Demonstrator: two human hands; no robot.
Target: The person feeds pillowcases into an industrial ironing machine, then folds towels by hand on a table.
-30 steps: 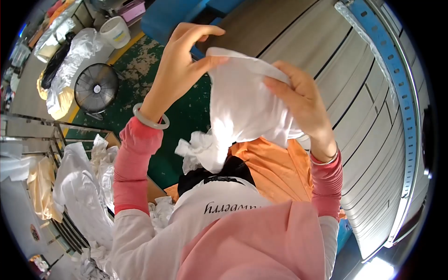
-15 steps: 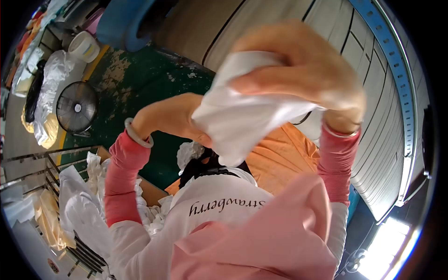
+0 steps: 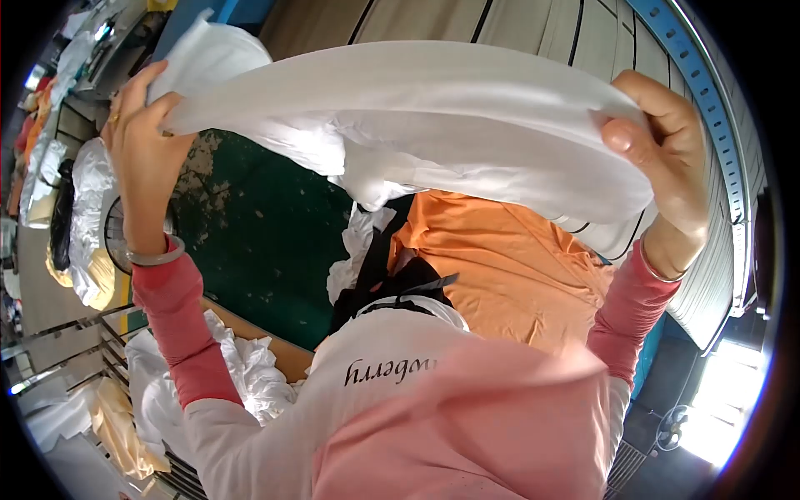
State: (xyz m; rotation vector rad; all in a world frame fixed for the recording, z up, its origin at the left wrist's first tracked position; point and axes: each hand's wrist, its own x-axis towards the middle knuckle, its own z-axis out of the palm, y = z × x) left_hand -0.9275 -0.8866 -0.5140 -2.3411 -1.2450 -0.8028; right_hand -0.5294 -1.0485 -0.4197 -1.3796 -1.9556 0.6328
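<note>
A white cloth (image 3: 433, 83) is stretched wide between my two hands, its long edge bowed and its lower part hanging in folds. At its left end, my left hand (image 3: 148, 137) grips the fabric with thumb and fingers, and a loose flap stands up beyond the fingers. My right hand (image 3: 662, 150) pinches the right end, the thumb on top and the other fingers partly hidden behind. Below the cloth, orange fabric (image 3: 508, 275) lies spread out beside my body.
The slatted surface (image 3: 533, 25) runs along the back and right, edged by a blue perforated rail (image 3: 717, 125). White cloths (image 3: 250, 367) lie in a box at lower left, near a metal rack (image 3: 50, 333). A black fan (image 3: 117, 237) stands behind my left wrist.
My hands have moved far apart, the left one up and leftward, the right one rightward. The white cloth has gone from bunched to stretched wide between them.
</note>
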